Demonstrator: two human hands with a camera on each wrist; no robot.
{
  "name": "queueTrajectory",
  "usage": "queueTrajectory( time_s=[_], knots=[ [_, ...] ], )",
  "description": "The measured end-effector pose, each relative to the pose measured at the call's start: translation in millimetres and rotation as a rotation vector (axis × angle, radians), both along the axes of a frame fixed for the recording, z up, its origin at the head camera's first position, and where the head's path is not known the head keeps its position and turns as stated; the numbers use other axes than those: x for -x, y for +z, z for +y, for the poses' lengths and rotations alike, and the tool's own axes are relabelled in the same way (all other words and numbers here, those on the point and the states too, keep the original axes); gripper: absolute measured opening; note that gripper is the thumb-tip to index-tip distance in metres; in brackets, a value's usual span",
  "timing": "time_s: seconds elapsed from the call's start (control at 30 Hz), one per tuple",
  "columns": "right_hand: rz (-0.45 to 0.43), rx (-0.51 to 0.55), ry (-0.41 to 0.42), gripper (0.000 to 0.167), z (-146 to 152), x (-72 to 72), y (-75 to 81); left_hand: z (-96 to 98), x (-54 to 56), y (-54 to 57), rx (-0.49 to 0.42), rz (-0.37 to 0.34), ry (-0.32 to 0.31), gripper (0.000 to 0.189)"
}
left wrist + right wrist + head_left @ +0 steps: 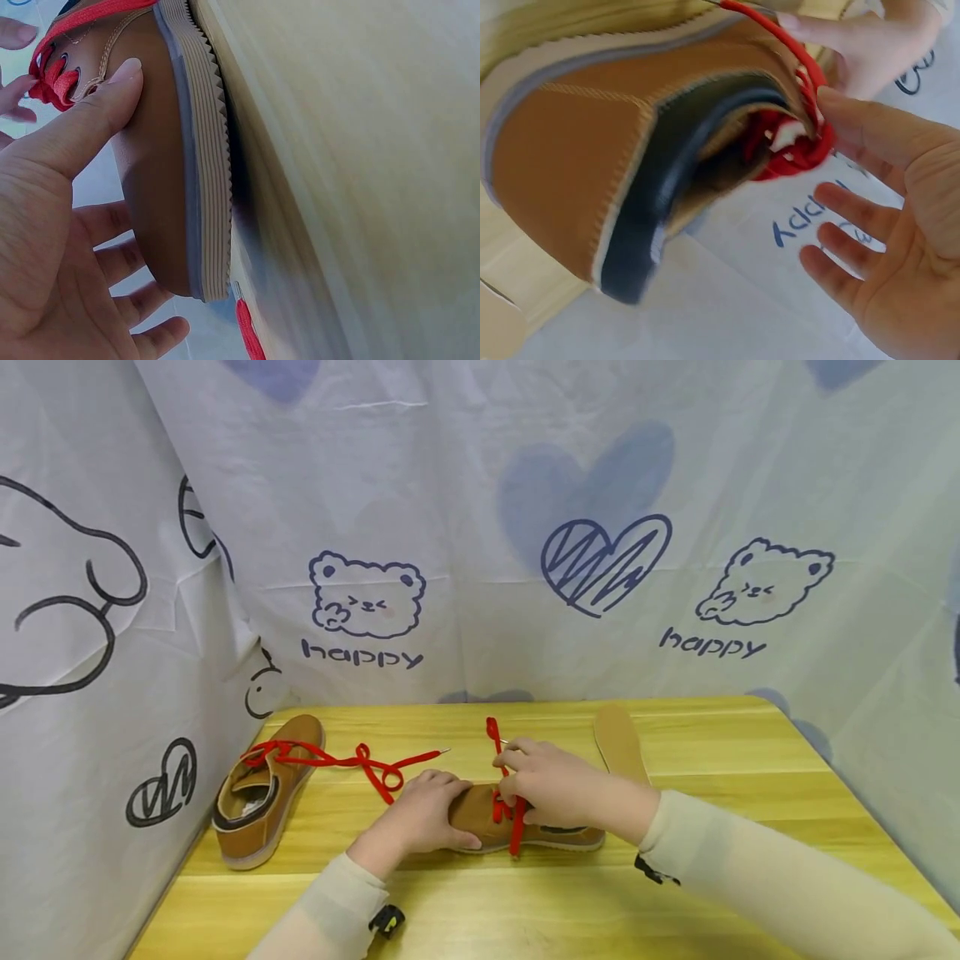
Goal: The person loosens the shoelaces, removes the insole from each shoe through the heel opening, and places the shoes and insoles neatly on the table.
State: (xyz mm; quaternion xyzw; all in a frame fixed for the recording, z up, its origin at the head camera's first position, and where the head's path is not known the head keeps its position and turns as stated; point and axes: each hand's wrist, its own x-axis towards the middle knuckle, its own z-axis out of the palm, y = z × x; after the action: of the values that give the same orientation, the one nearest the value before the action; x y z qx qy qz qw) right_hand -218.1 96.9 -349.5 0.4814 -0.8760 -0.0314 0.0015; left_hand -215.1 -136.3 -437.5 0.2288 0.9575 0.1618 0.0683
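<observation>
A brown leather shoe [474, 806] lies lengthwise in front of me, its toe to the left. My left hand [426, 814] grips the toe end; the left wrist view shows the thumb on the upper near the eyelets and the other fingers spread along the far side. Over the lacing, my right hand [558, 781] pinches a red shoelace [791, 49] between thumb and forefinger, its other fingers loosely spread. One lace end [517, 835] hangs over the shoe's near side, while another stretch runs toward the back. Inside the dark-collared opening [724, 165], more red lace shows.
A second brown shoe [258, 839] stands at the table's left, its long red lace [367, 762] trailing right toward my left hand. A tan insole [621, 743] lies behind my right hand. White printed cloth [480, 485] hangs behind and beside the wooden table [525, 910].
</observation>
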Motion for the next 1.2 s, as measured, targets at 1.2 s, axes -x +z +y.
queueTrajectory(
  time_s=[1.2],
  knots=[
    [0.205, 0.218, -0.403, 0.014, 47.8, 121.8, 93.2, 0.1, 0.7, -3.3, 0.02, 0.008, -0.002, 0.089]
  ],
)
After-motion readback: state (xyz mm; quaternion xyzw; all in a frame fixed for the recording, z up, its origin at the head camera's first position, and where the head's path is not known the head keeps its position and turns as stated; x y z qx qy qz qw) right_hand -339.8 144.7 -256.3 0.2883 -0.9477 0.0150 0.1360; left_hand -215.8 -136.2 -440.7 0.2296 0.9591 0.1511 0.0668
